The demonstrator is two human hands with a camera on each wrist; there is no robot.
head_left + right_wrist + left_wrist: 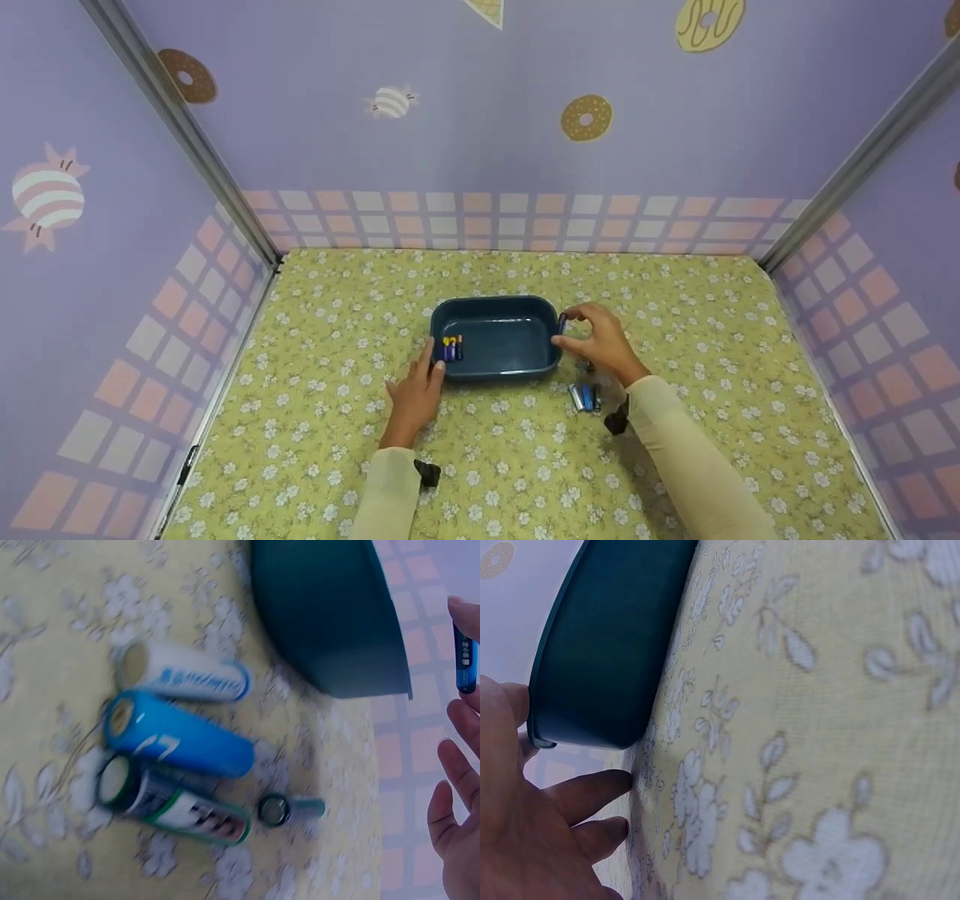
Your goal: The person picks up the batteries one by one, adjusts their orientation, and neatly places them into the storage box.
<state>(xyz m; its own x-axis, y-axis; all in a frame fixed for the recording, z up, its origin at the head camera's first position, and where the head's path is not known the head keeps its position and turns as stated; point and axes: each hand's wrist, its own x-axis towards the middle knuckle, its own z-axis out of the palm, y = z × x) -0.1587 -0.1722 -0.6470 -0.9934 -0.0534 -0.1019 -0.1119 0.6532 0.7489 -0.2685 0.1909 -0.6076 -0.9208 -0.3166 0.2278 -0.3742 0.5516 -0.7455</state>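
Right hand (600, 341): a slim cylindrical battery, dark blue and black with white lettering (466, 664), is pinched between thumb and forefinger; the other fingers are loosely spread. The battery is held at the right rim of a dark teal, rounded rectangular basin (510, 345); whether the rim is touched cannot be told.

Left hand (415, 394): fingers extended and parted, with the foremost laid against the basin's rim at its near left corner.

Inside the basin, toward its left end, a short row of small cylindrical batteries, dark with yellow and orange ends (452, 349), is seen.

Outside the basin, near its front right corner, three thicker cylinders are laid side by side: a white battery with blue print (187, 675), a bright blue battery (176, 735) and a dark battery edged in green (176, 799). Near the last, a smaller dark-and-green battery (292, 810) is seen, partly blurred.

Basin and loose batteries are carried by a surface covered in yellow-green, white-flowered cloth (300, 450). Behind the basin, a lilac wall (495, 75) is decorated with doughnuts, its lower band chequered pink and white.
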